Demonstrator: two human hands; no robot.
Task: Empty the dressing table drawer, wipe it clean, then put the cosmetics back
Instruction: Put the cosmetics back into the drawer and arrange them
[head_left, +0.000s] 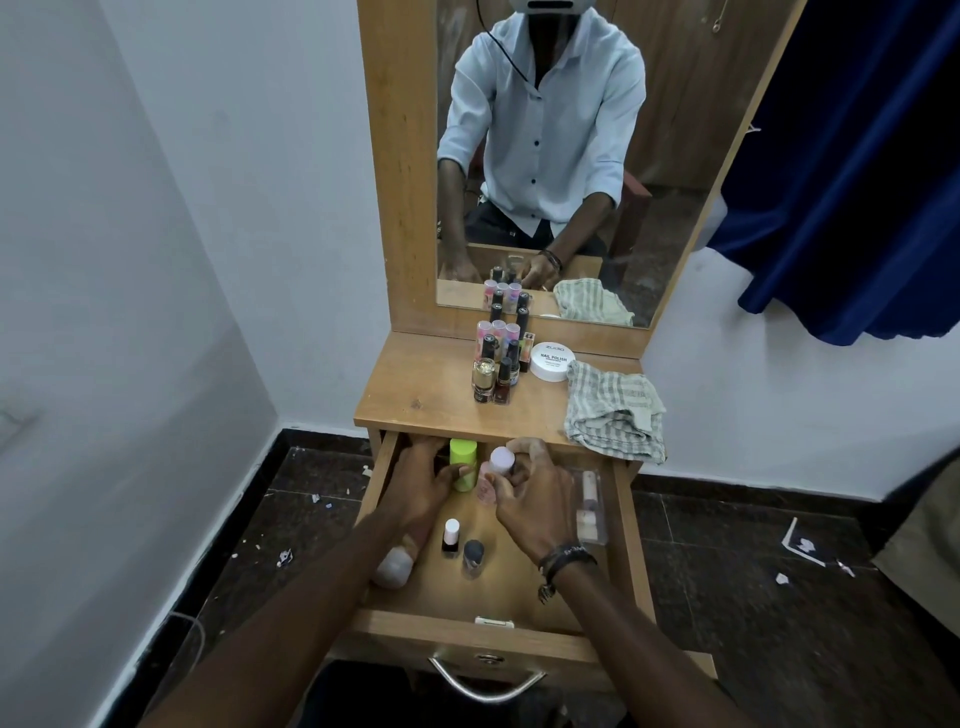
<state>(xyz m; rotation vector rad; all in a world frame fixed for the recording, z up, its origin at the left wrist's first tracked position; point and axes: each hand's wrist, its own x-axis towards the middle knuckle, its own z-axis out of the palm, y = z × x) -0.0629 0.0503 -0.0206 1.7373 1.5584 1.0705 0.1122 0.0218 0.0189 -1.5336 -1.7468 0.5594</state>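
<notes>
The wooden drawer (631, 551) of the dressing table stands pulled out. My left hand (421, 483) is inside it at the back, gripping a lime-green bottle (463, 462). My right hand (530, 488) holds a pink bottle with a pale cap (501, 465) beside it. Lower in the drawer stand a small white-capped polish bottle (451, 538) and a dark-capped one (473, 556). A white rounded container (392, 569) lies at the left wall, and a clear case (589, 506) lies along the right wall.
On the tabletop (415, 395) stand several nail polish bottles (496, 364), a white nail polish remover tub (551, 361) and a crumpled checked cloth (615, 410). A mirror (675, 156) rises behind. A blue curtain (857, 182) hangs at the right. Paper scraps litter the dark floor (753, 545).
</notes>
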